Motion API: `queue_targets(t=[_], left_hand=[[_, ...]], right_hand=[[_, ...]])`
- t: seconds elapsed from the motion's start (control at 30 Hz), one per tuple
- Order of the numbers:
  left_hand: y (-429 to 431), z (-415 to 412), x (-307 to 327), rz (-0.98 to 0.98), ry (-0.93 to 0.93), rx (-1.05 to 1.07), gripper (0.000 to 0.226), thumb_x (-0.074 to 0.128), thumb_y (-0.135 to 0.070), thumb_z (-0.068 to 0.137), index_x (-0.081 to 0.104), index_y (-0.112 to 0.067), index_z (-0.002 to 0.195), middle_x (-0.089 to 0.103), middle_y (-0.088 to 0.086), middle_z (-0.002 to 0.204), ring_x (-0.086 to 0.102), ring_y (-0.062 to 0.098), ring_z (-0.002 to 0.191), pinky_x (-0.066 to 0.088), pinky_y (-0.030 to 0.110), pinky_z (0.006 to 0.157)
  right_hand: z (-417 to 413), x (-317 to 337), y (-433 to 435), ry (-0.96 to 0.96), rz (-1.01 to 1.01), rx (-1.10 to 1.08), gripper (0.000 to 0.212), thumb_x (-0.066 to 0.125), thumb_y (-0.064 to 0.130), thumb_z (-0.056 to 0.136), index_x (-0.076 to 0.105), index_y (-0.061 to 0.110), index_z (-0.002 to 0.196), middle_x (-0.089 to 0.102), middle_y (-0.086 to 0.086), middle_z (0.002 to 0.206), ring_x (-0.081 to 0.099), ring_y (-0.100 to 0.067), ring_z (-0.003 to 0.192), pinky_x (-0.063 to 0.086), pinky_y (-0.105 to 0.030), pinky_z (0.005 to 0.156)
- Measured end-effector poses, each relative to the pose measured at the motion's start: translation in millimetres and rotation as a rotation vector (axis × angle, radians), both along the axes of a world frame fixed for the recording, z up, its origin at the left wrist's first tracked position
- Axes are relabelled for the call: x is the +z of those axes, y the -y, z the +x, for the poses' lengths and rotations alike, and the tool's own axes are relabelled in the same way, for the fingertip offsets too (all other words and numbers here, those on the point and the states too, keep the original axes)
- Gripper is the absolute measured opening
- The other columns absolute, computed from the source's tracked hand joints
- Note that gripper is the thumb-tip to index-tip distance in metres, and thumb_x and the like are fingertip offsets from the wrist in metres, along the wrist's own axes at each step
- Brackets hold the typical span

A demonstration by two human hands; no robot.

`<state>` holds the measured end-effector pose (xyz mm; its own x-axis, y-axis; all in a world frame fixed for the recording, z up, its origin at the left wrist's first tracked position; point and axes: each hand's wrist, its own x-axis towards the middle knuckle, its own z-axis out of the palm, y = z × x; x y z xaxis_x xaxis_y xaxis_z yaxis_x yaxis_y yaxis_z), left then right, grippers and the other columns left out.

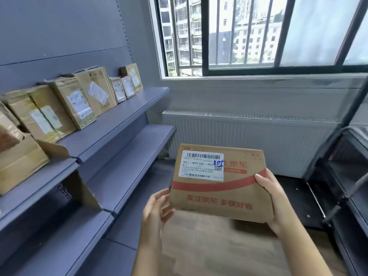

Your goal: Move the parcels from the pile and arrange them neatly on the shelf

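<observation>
Brown cardboard parcel (219, 186) with a red tape band and a white shipping label, held in the air between both hands, label face up and tilted toward the camera. It is well apart from the front edge of the blue-grey metal shelf (127, 108) and over the wooden floor (209, 246). Right hand (272, 200) grips the right edge: thumb lies on the top face by the red band, fingers wrap out of sight behind. Left hand (157, 212) cups the lower left corner, thumb against the left side, fingers (167, 213) curled under; it is blurred, so the contact looks light. Likely handling: a stiff, flat box, probably light, since it is held at the edges with no sag. The tape band may be slick and plain cardboard grips better. Best hold is on two opposite side edges, thumbs on top, clear of the label. A row of brown taped cardboard boxes (79, 102) already stands leaning along the upper shelf board; the board's right end looks free.
</observation>
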<state>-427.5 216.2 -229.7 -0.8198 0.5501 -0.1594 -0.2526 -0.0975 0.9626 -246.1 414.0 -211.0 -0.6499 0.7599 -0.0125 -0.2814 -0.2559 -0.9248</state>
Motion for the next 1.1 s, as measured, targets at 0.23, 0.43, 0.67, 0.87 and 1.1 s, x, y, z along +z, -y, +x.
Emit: queue_targets(t=[0.23, 0.43, 0.67, 0.87, 1.1], left_hand=[[-64.2, -108.7, 7.5, 0.008, -0.005, 0.062, 0.03, 0.042, -0.022, 0.1, 0.071, -0.025, 0.095, 0.074, 0.005, 0.096, 0.069, 0.017, 0.087, 0.053, 0.033, 0.08], [-74.7, -185.2, 22.0, -0.027, -0.081, 0.141, 0.027, 0.042, -0.027, 0.1, 0.069, -0.025, 0.104, 0.074, 0.004, 0.103, 0.069, 0.017, 0.095, 0.049, 0.032, 0.081], [-45.9, -235.8, 9.8, -0.115, -0.076, 0.378, 0.022, 0.047, -0.032, 0.097, 0.068, -0.029, 0.101, 0.074, 0.002, 0.099, 0.067, 0.016, 0.1, 0.05, 0.033, 0.088], [-48.1, -272.1, 12.1, -0.068, -0.055, 0.679, 0.019, 0.048, -0.019, 0.096, 0.065, -0.02, 0.103, 0.074, 0.001, 0.081, 0.066, 0.007, 0.07, 0.047, 0.02, 0.057], [-70.0, -292.6, 28.5, -0.055, -0.103, 0.933, 0.021, 0.053, -0.017, 0.093, 0.071, -0.023, 0.102, 0.074, 0.0, 0.102, 0.068, 0.011, 0.096, 0.048, 0.031, 0.084]], right_hand=[[-118.4, 4.6, -57.1, 0.032, -0.021, 0.016, 0.047, 0.062, 0.034, 0.078, 0.059, 0.03, 0.126, 0.07, -0.007, 0.118, 0.069, -0.029, 0.103, 0.058, -0.039, 0.068], [-216.4, 10.1, -88.8, 0.018, 0.005, 0.16, 0.045, 0.062, 0.03, 0.081, 0.059, 0.03, 0.126, 0.067, -0.009, 0.121, 0.064, -0.036, 0.11, 0.055, -0.051, 0.081], [-341.4, 3.2, -96.6, 0.039, 0.007, 0.404, 0.058, 0.061, 0.024, 0.079, 0.052, 0.029, 0.136, 0.067, -0.007, 0.124, 0.061, -0.033, 0.115, 0.05, -0.05, 0.091], [-443.5, 10.7, -107.7, -0.012, 0.046, 0.736, 0.059, 0.064, 0.019, 0.082, 0.049, 0.033, 0.137, 0.068, -0.003, 0.122, 0.065, -0.025, 0.111, 0.054, -0.038, 0.078], [-532.2, 36.2, -117.4, -0.039, 0.137, 0.981, 0.072, 0.076, 0.03, 0.074, 0.046, 0.044, 0.138, 0.059, 0.002, 0.134, 0.062, -0.023, 0.114, 0.055, -0.045, 0.086]])
